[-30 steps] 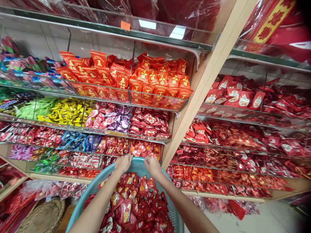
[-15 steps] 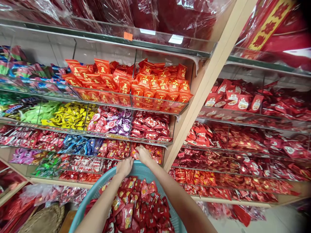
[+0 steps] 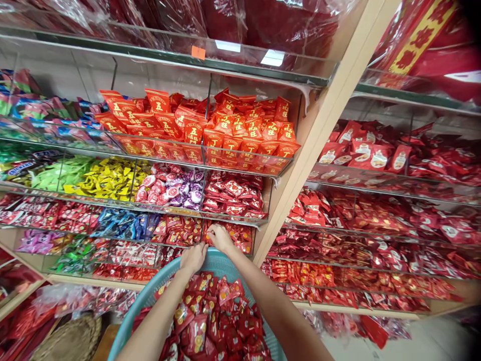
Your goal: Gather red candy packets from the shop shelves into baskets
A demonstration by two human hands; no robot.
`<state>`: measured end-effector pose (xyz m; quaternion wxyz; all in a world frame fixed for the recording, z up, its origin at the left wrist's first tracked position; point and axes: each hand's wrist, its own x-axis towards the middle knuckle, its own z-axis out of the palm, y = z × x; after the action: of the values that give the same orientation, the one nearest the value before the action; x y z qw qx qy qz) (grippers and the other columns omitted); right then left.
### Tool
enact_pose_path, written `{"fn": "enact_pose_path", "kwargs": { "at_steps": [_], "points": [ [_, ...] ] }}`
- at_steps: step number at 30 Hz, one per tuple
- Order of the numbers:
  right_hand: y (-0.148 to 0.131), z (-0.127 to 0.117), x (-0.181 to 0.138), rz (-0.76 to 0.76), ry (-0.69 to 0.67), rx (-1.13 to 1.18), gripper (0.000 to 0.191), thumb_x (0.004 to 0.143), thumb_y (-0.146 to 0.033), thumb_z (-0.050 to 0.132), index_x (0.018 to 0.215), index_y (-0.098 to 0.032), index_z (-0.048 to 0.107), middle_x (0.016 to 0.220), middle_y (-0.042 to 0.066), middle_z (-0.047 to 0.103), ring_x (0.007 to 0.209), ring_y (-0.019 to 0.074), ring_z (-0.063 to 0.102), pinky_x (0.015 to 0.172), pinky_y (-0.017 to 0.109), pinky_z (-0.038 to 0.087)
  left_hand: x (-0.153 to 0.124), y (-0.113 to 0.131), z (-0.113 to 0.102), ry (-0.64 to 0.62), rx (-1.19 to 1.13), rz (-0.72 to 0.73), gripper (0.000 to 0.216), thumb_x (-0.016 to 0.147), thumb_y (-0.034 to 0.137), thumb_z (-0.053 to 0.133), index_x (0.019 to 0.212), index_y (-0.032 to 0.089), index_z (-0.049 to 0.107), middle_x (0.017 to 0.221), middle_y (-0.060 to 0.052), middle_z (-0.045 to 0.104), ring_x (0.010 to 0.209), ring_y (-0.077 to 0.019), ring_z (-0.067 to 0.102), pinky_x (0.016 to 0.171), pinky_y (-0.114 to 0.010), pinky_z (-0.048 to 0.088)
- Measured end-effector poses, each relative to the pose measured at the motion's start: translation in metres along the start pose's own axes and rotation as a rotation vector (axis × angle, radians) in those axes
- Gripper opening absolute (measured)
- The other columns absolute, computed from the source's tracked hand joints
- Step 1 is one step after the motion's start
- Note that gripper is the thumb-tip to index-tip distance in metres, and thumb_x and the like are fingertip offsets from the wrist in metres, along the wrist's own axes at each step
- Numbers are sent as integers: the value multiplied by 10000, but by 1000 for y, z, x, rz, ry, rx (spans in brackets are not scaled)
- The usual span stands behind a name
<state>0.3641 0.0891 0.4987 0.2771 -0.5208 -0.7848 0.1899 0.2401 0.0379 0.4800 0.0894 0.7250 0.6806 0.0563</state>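
Observation:
A teal plastic basket (image 3: 220,259) full of red candy packets (image 3: 218,316) is held up against the shelf front. My left hand (image 3: 193,257) curls over the basket's far rim. My right hand (image 3: 220,237) reaches past the rim into a clear shelf bin of red packets with gold print (image 3: 236,235), its fingers bent down among them. What the right fingers hold is hidden.
Clear tiered bins hold orange-red sachets (image 3: 225,128), yellow candy (image 3: 108,178), pink-purple candy (image 3: 176,188) and blue candy (image 3: 120,223). A slanted wooden post (image 3: 300,155) divides the left shelves from more red-packet bins (image 3: 376,220) on the right. A woven basket (image 3: 67,341) sits low left.
My right hand left the basket rim and moved up and forward into the shelf bin. The basket rose a little toward the shelf. My left hand stayed on the rim.

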Motion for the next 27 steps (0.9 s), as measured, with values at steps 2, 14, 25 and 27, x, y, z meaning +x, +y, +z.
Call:
{"fn": "enact_pose_path", "kwargs": {
  "at_steps": [2, 14, 25, 27],
  "points": [
    [1, -4, -5, -43, 74, 81, 120, 812, -215, 471, 805, -205, 590, 829, 7, 579, 742, 113, 532, 669, 211, 392, 1, 0, 1, 10, 2, 6, 490, 889, 441, 140, 1042, 235, 557, 938, -99, 677, 873, -225, 627, 755, -341, 421],
    [15, -40, -80, 116, 35, 643, 171, 780, -357, 506, 760, -187, 521, 555, -57, 482, 410, 72, 470, 408, 183, 366, 1, 1, 2, 5, -9, -1, 487, 884, 454, 139, 1015, 242, 558, 926, -86, 681, 861, -217, 630, 742, -319, 419],
    [49, -17, -118, 437, -361, 637, 115, 691, -262, 605, 664, -164, 551, 450, -62, 513, 370, 59, 459, 358, 156, 304, 1, 1, 0, -12, -31, -9, 502, 879, 476, 143, 1061, 252, 554, 953, -86, 679, 872, -219, 627, 756, -329, 422],
    [50, -13, -121, 476, -394, 669, 90, 682, -236, 610, 672, -167, 554, 460, -59, 522, 376, 64, 470, 356, 158, 315, 1, 1, 0, -18, -36, -17, 502, 879, 476, 150, 1072, 249, 554, 966, -88, 675, 888, -217, 622, 765, -323, 419]
  ]
}}
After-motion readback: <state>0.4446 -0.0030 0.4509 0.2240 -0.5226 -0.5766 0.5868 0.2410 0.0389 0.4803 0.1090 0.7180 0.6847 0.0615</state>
